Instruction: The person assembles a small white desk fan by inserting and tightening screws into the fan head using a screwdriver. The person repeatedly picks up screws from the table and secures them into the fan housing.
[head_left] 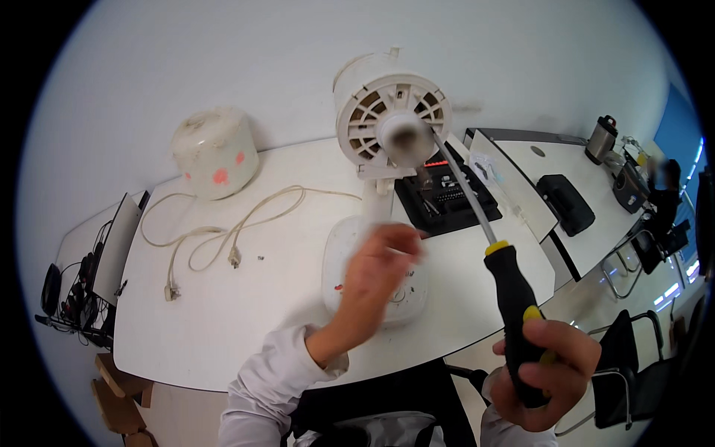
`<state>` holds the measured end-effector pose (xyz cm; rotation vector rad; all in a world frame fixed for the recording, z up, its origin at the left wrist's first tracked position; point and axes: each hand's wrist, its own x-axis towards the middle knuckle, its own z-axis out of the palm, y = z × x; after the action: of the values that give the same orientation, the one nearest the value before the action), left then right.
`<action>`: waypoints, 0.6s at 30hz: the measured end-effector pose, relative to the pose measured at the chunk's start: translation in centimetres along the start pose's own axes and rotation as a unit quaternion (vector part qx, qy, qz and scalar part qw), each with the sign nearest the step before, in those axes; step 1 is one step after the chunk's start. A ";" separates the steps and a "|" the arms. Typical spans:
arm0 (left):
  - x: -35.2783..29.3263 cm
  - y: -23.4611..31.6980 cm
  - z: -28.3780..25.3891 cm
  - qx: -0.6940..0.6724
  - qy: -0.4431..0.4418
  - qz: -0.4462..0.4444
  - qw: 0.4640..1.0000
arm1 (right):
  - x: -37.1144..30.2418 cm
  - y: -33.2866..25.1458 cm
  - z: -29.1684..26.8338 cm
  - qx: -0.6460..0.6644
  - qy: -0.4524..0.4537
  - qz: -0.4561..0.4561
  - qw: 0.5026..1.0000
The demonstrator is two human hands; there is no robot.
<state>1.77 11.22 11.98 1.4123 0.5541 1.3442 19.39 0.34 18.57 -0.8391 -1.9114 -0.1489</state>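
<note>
A white fan head point(357, 112) with a slotted round housing stands on a short neck above its pale base point(339, 253). My right hand point(555, 365) is closed around a screwdriver point(514, 290) with a black and yellow handle. Its long metal shaft slants up to the left, and its tip meets or overlaps the housing's right side beside the central hub point(406, 138); contact is hard to judge. Over the base, my left hand point(380, 268) is smeared by motion, its fingers bent, and whether it holds anything does not show. Small dark and red bits lie on the base.
Behind the base lies an open black tool case point(447, 197) with bits. A rice-cooker-shaped white appliance point(216, 156) stands at the back left of the table point(223, 313), near a loose cord point(223, 235) with plugs. Chairs point(633, 357) and another person point(663, 194) are at right.
</note>
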 end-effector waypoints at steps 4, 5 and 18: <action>0.1 1.5 4.0 -0.273 -0.215 -0.118 0.930 | 0.0 0.0 -0.3 -0.154 0.032 -0.029 0.987; 0.2 2.0 4.8 -0.301 -0.227 -0.125 0.918 | -0.1 0.2 -0.5 -0.179 0.034 -0.032 0.983; 0.1 3.4 7.2 -0.409 -0.185 -0.142 0.882 | -1.5 2.0 -0.8 -0.170 0.031 -0.149 0.974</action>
<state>7.25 7.54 16.46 0.7980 -0.0825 0.8629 21.60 0.73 17.22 -0.7514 -1.9719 -0.6933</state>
